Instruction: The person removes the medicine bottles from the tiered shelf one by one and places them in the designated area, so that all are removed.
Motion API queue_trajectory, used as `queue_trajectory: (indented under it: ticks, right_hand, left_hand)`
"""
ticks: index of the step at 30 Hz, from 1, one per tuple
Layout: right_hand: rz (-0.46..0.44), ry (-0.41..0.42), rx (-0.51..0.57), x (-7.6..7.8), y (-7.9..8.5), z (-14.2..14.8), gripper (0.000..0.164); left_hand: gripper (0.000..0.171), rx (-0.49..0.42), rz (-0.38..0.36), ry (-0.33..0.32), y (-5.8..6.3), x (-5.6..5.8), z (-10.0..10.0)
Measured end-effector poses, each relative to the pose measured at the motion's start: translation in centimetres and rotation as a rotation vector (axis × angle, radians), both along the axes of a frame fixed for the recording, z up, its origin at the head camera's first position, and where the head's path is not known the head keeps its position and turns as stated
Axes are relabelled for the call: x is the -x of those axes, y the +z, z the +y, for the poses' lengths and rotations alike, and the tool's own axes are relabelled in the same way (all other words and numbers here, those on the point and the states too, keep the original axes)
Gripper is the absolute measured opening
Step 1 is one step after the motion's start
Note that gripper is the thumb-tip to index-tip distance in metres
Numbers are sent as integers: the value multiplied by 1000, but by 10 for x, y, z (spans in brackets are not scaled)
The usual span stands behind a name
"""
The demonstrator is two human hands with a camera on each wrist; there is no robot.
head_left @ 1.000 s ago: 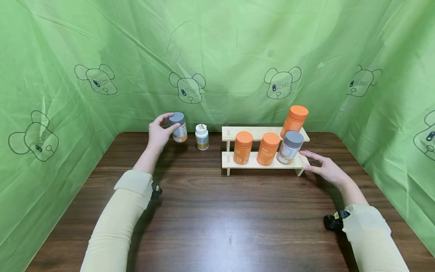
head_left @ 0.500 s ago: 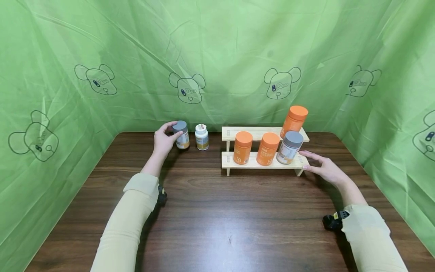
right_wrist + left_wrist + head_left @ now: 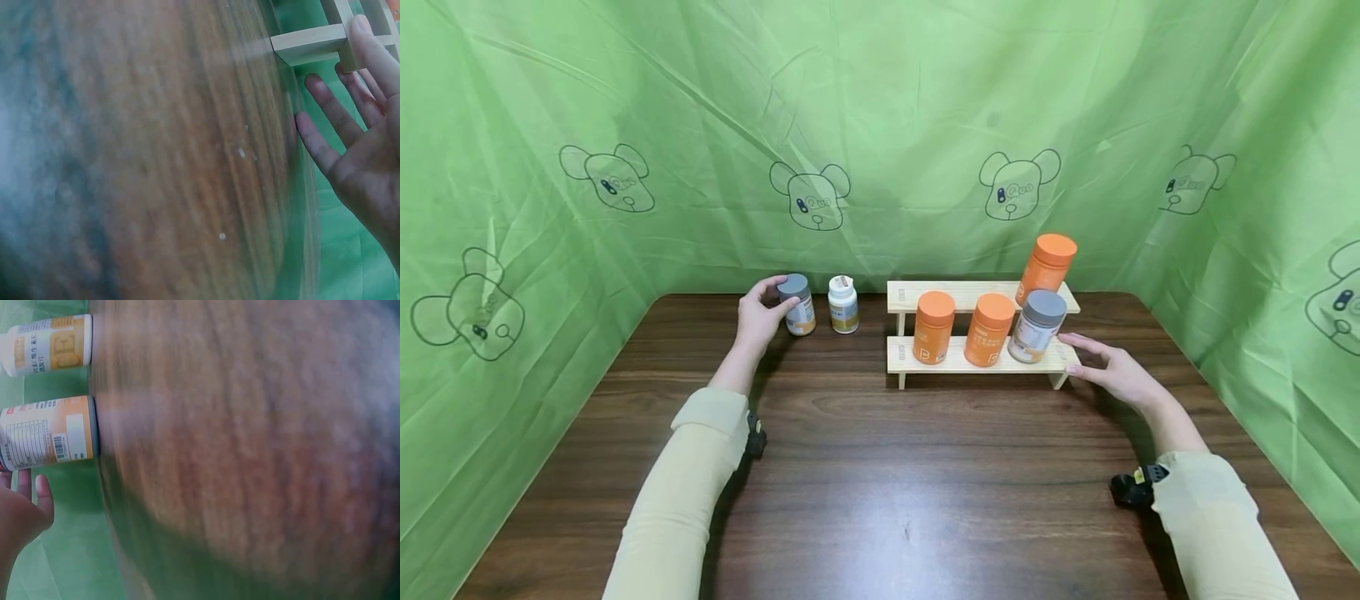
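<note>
My left hand [image 3: 760, 315] grips a grey-lidded supplement bottle [image 3: 800, 315], with the thumb and a finger around its upper part. The bottle stands upright at the back left of the table, its printed label facing the left wrist view [image 3: 50, 432]. Just right of it is a smaller white pill bottle [image 3: 844, 310]. At the right end of a two-tier wooden rack [image 3: 957, 357] lies my right hand [image 3: 1116, 375], its fingers extended and the thumb near the lower shelf's end. A second grey-lidded bottle [image 3: 1035, 332] is closest to those fingers.
Two orange bottles, one at the left [image 3: 934, 333] and one in the middle [image 3: 987, 335], share the lower shelf with the grey-lidded one. Another orange bottle [image 3: 1045, 271] stands on the upper shelf. A green curtain [image 3: 910, 125] encloses the dark wooden table [image 3: 880, 467].
The left hand has brought the grey-lidded bottle down and slightly nearer, close beside the white pill bottle. My right hand has kept its place at the rack's end.
</note>
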State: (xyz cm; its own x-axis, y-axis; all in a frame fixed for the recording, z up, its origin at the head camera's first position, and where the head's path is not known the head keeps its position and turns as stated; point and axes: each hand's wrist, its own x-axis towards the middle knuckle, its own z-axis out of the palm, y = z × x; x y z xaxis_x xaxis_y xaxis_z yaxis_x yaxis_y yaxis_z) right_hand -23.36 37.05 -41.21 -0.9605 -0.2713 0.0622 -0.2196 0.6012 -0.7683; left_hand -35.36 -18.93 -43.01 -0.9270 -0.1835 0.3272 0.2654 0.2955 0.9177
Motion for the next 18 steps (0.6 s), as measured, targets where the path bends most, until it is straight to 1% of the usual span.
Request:
queue_trajectory:
  ticks: [3, 7, 10, 14, 18]
  right_hand:
    - [4, -3, 0, 0, -1, 0, 56]
    - [1, -4, 9, 0, -1, 1, 56]
    - [-4, 1, 10, 1, -1, 0, 56]
    - [-9, -4, 14, 0, 0, 0, 56]
    - [-12, 1, 18, -1, 1, -1, 56]
  left_hand:
    - [47, 4, -12, -12, 1, 0, 0]
    - [47, -32, -22, -43, 3, 1, 0]
    - [48, -38, -34, -51, 4, 1, -1]
    - [48, 11, -47, -33, 7, 0, 0]
    - [47, 37, -22, -30, 10, -3, 0]
